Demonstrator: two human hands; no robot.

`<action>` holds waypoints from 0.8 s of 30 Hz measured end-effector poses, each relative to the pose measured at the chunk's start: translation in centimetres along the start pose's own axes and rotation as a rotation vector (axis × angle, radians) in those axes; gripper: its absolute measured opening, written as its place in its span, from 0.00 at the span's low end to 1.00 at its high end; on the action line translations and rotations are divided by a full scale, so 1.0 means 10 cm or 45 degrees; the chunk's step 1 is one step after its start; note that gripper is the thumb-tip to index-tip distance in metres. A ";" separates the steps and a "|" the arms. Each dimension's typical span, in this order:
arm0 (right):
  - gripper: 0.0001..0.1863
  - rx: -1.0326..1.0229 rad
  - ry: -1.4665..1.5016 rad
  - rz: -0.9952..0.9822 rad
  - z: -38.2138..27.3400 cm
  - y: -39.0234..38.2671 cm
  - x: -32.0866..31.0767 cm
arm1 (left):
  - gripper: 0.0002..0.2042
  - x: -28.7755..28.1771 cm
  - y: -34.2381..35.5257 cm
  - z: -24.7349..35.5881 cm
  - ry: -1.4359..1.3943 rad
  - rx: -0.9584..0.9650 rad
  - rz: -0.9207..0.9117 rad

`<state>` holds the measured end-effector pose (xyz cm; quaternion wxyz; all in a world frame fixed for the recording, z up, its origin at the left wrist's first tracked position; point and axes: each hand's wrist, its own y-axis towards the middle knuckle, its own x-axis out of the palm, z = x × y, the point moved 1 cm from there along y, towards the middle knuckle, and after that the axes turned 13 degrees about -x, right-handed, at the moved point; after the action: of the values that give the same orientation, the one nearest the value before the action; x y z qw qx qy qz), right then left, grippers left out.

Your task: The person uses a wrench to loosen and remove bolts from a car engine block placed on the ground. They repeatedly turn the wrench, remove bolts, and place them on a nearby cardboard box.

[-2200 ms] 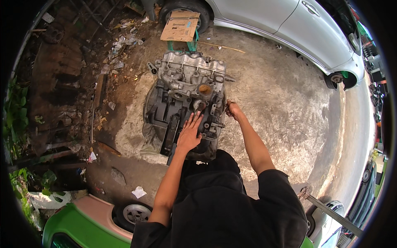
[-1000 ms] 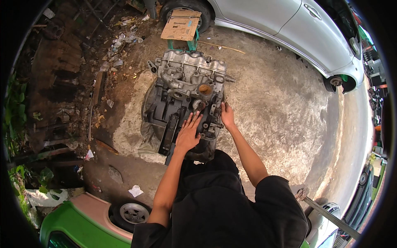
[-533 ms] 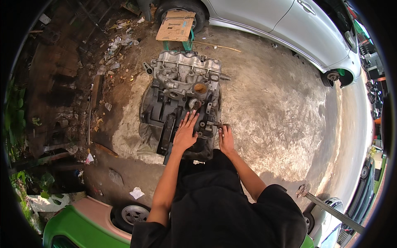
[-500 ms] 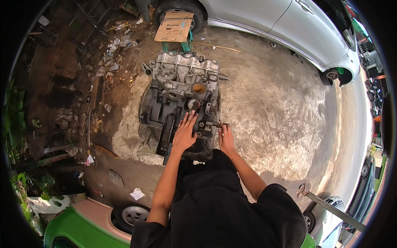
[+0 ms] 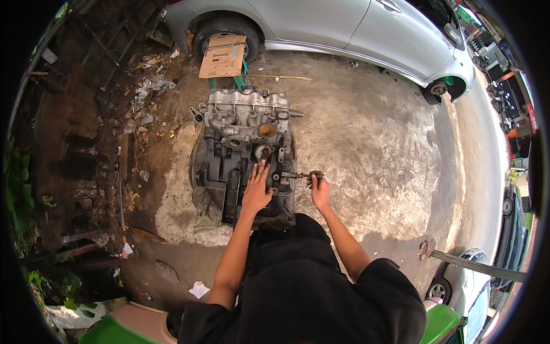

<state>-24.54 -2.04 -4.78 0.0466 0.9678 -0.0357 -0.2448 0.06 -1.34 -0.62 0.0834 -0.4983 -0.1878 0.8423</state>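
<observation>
Two hands at a grimy grey metal engine block [image 5: 240, 149] lying on the concrete floor [image 5: 372, 149].

The left hand [image 5: 256, 192] lies flat on the block's near end, fingers spread and released. Just right, the right hand [image 5: 319, 192] has its fingers clenched around a rusty metal tool [image 5: 301, 175] that touches the block's right side. Far off stands a silver car [image 5: 344, 28].

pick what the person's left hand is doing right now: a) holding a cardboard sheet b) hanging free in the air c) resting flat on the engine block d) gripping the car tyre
c: the left hand lies palm down, fingers spread, on the engine block, while the right hand grips a small rusty part sticking out at the block's side; the cardboard sheet lies untouched beyond the block.
</observation>
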 end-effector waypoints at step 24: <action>0.16 -0.054 -0.098 -0.350 0.44 1.29 0.38 | 0.41 -0.06 -0.03 0.05 -0.211 -0.021 -0.013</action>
<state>-23.91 -15.54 -9.03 0.0317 0.9523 0.1005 -0.2863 -0.09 -1.35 0.25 0.0679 -0.4265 -0.2035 0.8787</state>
